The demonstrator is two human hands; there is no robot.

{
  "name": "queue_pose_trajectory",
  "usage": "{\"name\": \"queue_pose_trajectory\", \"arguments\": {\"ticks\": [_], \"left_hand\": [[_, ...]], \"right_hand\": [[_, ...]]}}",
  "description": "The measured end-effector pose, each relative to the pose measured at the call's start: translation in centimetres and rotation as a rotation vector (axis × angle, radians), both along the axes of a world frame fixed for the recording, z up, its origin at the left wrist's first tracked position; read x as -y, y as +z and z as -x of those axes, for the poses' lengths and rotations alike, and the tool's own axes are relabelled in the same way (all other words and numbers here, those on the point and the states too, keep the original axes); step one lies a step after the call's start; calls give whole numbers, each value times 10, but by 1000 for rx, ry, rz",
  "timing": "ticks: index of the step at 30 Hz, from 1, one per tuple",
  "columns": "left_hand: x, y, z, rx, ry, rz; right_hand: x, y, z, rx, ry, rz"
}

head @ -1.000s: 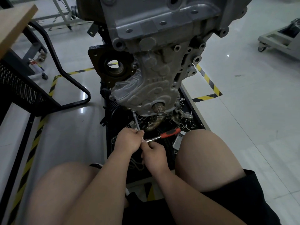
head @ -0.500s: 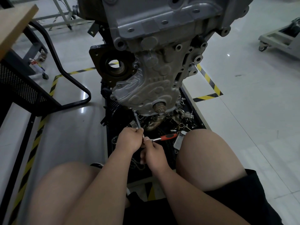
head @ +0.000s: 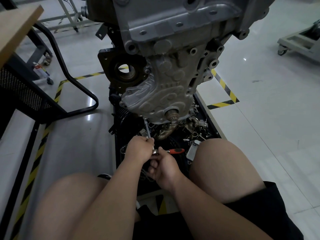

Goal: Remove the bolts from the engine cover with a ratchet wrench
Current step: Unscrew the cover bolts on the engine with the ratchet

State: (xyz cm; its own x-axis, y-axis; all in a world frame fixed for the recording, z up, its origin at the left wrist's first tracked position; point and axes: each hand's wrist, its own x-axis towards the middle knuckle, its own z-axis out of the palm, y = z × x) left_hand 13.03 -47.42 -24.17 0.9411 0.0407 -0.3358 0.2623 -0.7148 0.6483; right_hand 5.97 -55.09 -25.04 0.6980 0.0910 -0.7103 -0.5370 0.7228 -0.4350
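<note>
Your left hand (head: pixel 138 150) curls round the lower end of the extension bar (head: pixel 147 129), whose tip meets the engine cover (head: pixel 155 101) at its bottom-left edge. Below the cover, your right hand (head: pixel 163 168) pinches the ratchet wrench (head: pixel 175 150) at its head, with the red handle pointing right over the parts tray (head: pixel 212 122).

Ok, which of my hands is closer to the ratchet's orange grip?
Right. The right hand pinches the ratchet wrench just left of the orange grip; the left hand is farther left, gripping the extension bar.
</note>
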Motion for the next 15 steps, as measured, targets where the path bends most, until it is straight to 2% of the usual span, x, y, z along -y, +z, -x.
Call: {"name": "queue_pose_trajectory", "arguments": {"ticks": [4, 9, 12, 15], "left_hand": [[-1, -1, 1, -4, 29, 62], [-1, 0, 0, -47, 46, 151], [0, -1, 0, -41, 41, 144], [2, -1, 0, 2, 22, 75]], "right_hand": [[-2, 2, -1, -85, -41, -205], [-4, 2, -3, -82, -37, -264], [-4, -2, -5, -40, -40, -134], [2, -8, -2, 83, -2, 282]]}}
